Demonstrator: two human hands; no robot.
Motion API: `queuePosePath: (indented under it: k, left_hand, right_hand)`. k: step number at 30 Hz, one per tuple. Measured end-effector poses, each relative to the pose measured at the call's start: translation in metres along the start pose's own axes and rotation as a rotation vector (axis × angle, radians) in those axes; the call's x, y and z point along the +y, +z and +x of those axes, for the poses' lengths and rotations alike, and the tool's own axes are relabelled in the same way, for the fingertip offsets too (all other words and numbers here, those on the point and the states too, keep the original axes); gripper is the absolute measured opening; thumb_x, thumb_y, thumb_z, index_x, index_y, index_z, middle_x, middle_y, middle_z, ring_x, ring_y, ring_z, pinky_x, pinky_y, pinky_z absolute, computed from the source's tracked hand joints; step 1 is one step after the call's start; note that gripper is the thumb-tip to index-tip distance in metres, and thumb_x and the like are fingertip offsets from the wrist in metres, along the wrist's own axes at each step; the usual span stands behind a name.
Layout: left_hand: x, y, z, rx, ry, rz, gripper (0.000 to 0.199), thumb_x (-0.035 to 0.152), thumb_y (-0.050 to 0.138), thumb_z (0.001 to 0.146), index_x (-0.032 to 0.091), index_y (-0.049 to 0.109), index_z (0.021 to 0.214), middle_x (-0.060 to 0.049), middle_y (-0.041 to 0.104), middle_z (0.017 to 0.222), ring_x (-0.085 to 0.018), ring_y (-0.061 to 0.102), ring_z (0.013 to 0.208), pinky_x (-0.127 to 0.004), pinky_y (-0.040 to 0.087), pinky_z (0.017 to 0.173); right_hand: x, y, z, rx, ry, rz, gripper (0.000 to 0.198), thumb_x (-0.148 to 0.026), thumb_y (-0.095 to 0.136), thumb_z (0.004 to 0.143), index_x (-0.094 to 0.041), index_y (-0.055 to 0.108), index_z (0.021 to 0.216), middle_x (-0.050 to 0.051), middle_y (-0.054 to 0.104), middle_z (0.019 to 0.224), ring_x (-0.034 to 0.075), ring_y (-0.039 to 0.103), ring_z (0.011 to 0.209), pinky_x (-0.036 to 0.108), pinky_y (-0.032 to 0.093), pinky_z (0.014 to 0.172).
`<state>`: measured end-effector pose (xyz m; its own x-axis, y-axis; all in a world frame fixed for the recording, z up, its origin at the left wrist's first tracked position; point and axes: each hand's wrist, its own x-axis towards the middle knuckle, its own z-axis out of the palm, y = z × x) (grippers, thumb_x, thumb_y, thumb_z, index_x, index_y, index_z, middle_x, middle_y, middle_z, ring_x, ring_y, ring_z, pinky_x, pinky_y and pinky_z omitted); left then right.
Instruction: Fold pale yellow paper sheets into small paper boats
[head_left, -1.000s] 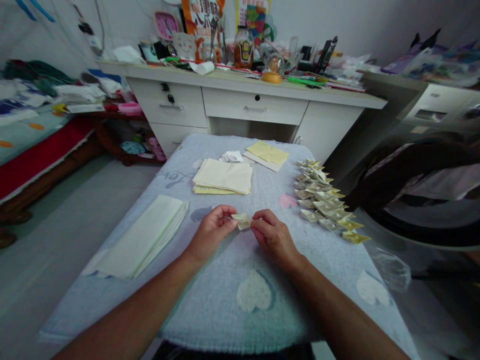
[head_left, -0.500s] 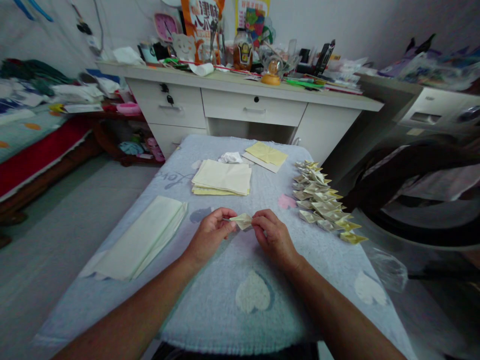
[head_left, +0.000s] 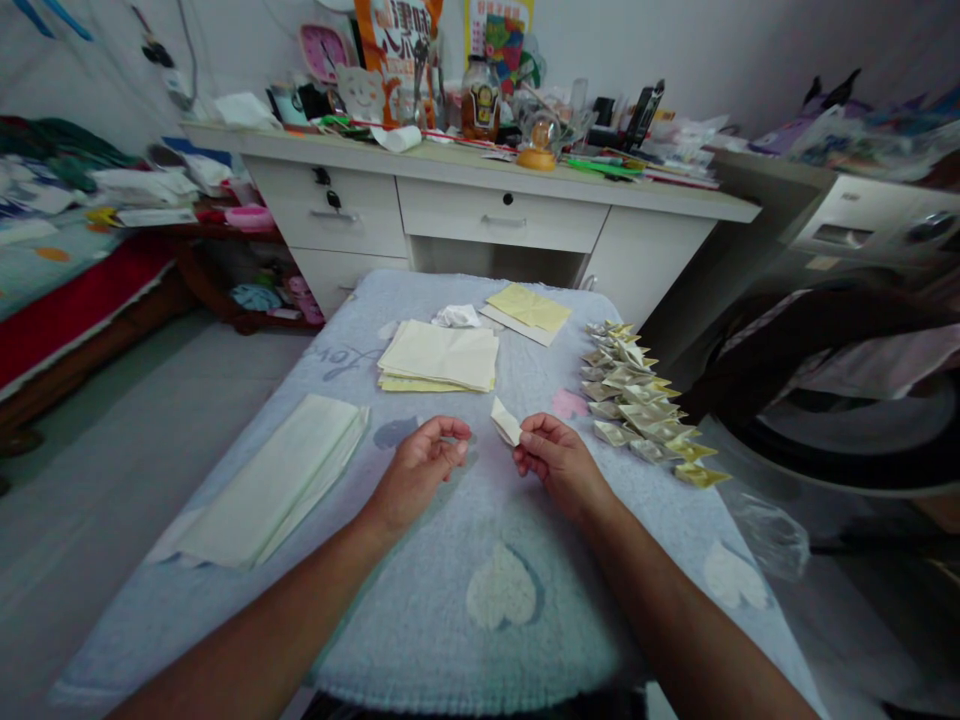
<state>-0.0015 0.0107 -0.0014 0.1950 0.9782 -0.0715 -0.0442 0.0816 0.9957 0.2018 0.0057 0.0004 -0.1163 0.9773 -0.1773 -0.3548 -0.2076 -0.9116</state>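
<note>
A small folded paper boat point(head_left: 505, 421), pale cream, tilts up from the fingertips of my right hand point(head_left: 559, 460), which pinches its lower right end. My left hand point(head_left: 424, 460) hovers just to the left, holding nothing, its thumb and fingers curved with a small gap between them. To the right, several finished paper boats point(head_left: 637, 400) in cream and yellow stand in close rows. Beyond my hands lies a stack of cream paper sheets point(head_left: 439, 352). At the left rests a long folded pale-green sheet point(head_left: 274, 485).
A blue patterned cloth point(head_left: 405, 600) covers the table. Near its far edge lie yellow paper point(head_left: 531, 305) and a crumpled white tissue point(head_left: 456, 317). Behind stands a cluttered white desk point(head_left: 502, 215); a washing machine point(head_left: 847, 250) is at the right, a clear plastic bag point(head_left: 772, 535) near the right edge.
My left hand has let go of the paper boat and drawn slightly away. My right hand has turned the boat so that its free end points up and left.
</note>
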Motion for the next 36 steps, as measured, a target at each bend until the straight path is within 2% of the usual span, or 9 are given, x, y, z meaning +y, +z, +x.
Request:
queuePosePath:
  k: [4,9,13,15,18,20,24,30,36]
  left_hand:
    - [0.0,0.001,0.0,0.0,-0.006,0.003,0.018,0.026,0.067,0.077,0.019,0.066,0.094,-0.004,0.065,0.088,-0.012,0.054,0.068,-0.023,0.038,0.058]
    - [-0.004,0.0,0.001,-0.023,-0.029,0.061,0.02,0.024,0.067,0.076,0.019,0.064,0.096,0.0,0.06,0.07,-0.011,0.05,0.061,-0.021,0.033,0.055]
    - [-0.007,-0.002,0.001,-0.037,-0.031,0.126,0.021,0.024,0.065,0.078,0.019,0.062,0.098,0.001,0.059,0.07,-0.01,0.049,0.059,-0.021,0.033,0.054]
    - [-0.007,-0.002,0.001,-0.04,-0.036,0.14,0.021,0.025,0.064,0.078,0.019,0.062,0.098,0.002,0.057,0.068,-0.01,0.048,0.058,-0.021,0.032,0.054]
    - [-0.006,-0.001,0.0,-0.041,-0.058,0.13,0.021,0.026,0.065,0.077,0.019,0.062,0.097,0.003,0.055,0.064,-0.01,0.046,0.055,-0.02,0.031,0.052]
    - [-0.005,0.0,0.0,-0.037,-0.067,0.116,0.022,0.027,0.066,0.075,0.019,0.063,0.095,0.004,0.054,0.063,-0.01,0.045,0.054,-0.02,0.031,0.052]
    - [-0.004,0.002,0.001,-0.046,-0.069,0.101,0.023,0.028,0.068,0.073,0.018,0.064,0.093,0.004,0.053,0.062,-0.01,0.045,0.054,-0.02,0.031,0.05]
    - [-0.002,0.003,0.001,-0.054,-0.08,0.13,0.022,0.028,0.067,0.073,0.018,0.063,0.092,0.005,0.05,0.059,-0.009,0.043,0.053,-0.02,0.031,0.05]
    - [-0.004,0.0,0.0,-0.076,-0.072,0.164,0.021,0.029,0.064,0.076,0.018,0.062,0.094,0.005,0.047,0.059,-0.009,0.042,0.053,-0.02,0.031,0.05]
  right_hand:
    - [0.001,-0.002,0.002,0.006,-0.015,-0.049,0.024,-0.033,0.073,0.069,-0.019,0.056,0.077,-0.003,0.06,0.059,0.01,0.053,0.051,0.022,0.042,0.05]
    - [-0.002,-0.012,0.009,0.063,-0.216,-0.367,0.016,-0.032,0.066,0.074,-0.019,0.057,0.077,-0.003,0.057,0.062,0.01,0.05,0.052,0.022,0.041,0.051]
    - [-0.025,-0.026,0.01,0.231,-0.499,-0.781,0.005,-0.024,0.058,0.079,-0.019,0.06,0.079,0.002,0.058,0.079,0.013,0.053,0.068,0.026,0.044,0.062]
    - [-0.042,-0.035,0.006,0.314,-0.646,-0.969,0.007,-0.02,0.055,0.081,-0.019,0.062,0.078,0.003,0.056,0.082,0.015,0.053,0.073,0.027,0.044,0.065]
    - [-0.07,-0.051,-0.002,0.485,-0.736,-1.135,0.01,-0.02,0.055,0.081,-0.02,0.065,0.078,0.002,0.054,0.08,0.014,0.051,0.068,0.027,0.043,0.064]
    - [-0.085,-0.063,-0.009,0.614,-0.754,-1.185,0.011,-0.021,0.055,0.08,-0.02,0.066,0.078,0.002,0.053,0.08,0.014,0.049,0.065,0.027,0.042,0.06]
    - [-0.106,-0.085,-0.018,0.752,-0.746,-1.296,0.013,-0.019,0.053,0.078,-0.02,0.067,0.078,0.003,0.055,0.08,0.014,0.049,0.064,0.028,0.042,0.061]
    - [-0.116,-0.122,-0.007,0.778,-0.761,-1.409,0.015,-0.017,0.052,0.076,-0.018,0.067,0.076,0.004,0.057,0.081,0.016,0.054,0.07,0.03,0.045,0.069]
    - [-0.107,-0.152,0.005,0.655,-0.694,-1.452,0.018,-0.019,0.05,0.075,-0.016,0.068,0.078,0.008,0.059,0.085,0.019,0.056,0.075,0.033,0.047,0.073]
